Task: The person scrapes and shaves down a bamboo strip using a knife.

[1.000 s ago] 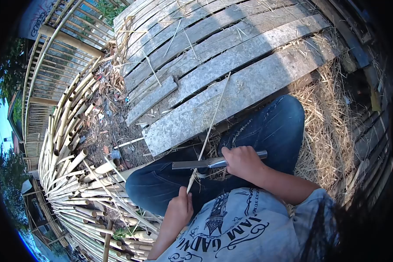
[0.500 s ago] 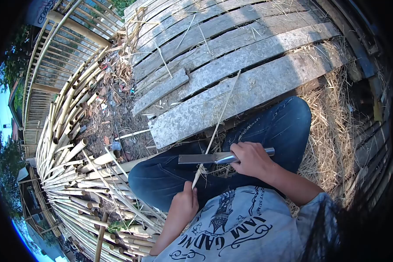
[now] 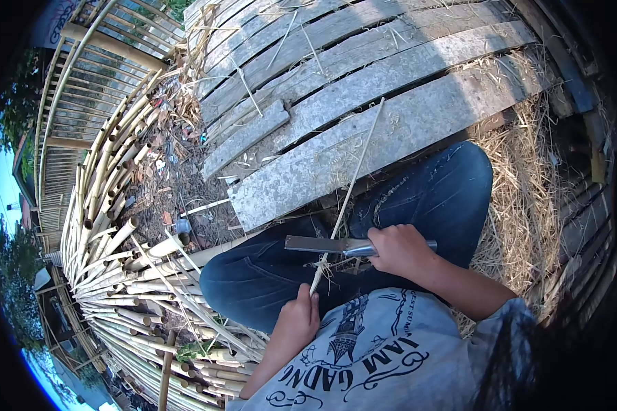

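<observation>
My right hand [image 3: 404, 252] is closed around the metal handle of a broad-bladed knife [image 3: 315, 244]. The blade points left and lies across a thin bamboo strip [image 3: 358, 168] above my lap. My left hand [image 3: 297, 316] grips the near end of that strip, with the thumb along it. Just below the blade, fine curled shavings [image 3: 325, 266] cling to the strip. Its far end reaches out over the nearest plank of a wooden platform [image 3: 288, 188].
Cut bamboo poles [image 3: 123, 288] are heaped on the left, near a bamboo fence [image 3: 82, 103]. A loose short board [image 3: 247, 139] rests on the platform. Straw-like shavings [image 3: 517, 205] pile up beside my right knee. My crossed legs [image 3: 253, 281] surround the work area.
The strip and my left hand have shifted slightly to the right, and the strip's far end sits a little farther away. The knife has moved slightly right, its blade still across the strip.
</observation>
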A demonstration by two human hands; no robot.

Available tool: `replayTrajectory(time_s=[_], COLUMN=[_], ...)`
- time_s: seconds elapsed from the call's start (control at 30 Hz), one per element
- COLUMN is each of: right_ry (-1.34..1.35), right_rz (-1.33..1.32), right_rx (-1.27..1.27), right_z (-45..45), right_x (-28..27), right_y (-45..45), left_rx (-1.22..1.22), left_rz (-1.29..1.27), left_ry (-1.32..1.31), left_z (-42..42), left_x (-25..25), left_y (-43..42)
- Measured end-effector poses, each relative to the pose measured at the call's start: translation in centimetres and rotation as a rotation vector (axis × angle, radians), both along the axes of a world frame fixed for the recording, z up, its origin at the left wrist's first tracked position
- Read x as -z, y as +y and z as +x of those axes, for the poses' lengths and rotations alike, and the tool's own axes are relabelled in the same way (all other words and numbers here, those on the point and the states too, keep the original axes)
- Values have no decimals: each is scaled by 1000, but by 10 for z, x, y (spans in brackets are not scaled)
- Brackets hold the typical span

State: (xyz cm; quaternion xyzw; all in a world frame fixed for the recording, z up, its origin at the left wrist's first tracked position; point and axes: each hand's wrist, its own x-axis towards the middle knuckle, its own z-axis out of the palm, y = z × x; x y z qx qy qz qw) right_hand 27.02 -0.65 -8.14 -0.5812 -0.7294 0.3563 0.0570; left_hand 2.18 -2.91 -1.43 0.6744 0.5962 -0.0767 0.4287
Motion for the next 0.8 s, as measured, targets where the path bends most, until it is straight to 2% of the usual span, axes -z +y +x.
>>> replayTrajectory(time_s=[0.23, 0.4, 0.47, 0.53, 0.6, 0.67, 0.73, 0.8], right_ry=[-190, -215, -381, -480, -560, -527, -309, -153], right_rz=[176, 166, 66, 161, 169, 185, 116, 39], right_rx=[17, 19, 227, 461, 473, 475, 423, 332], right_z=[11, 21, 34, 74, 100, 95, 65, 31], right_x=[12, 10, 8, 15, 5, 2, -15, -9], right_y=[2, 9, 19, 38, 49, 46, 36, 22], left_rx=[-3, -50, -86, -108, -111, -128, -133, -123], left_rz=[10, 35, -12, -57, -112, -103, -99, -90], left_ry=[16, -47, -39, -34, -37, -81, -121, -155], left_z=[0, 0, -9, -15, -20, -21, -15, -9], left_x=[1, 0, -5, -8, -11, -3, 3, 7], left_y=[-1, -3, -7, -12, -18, -19, -17, -15])
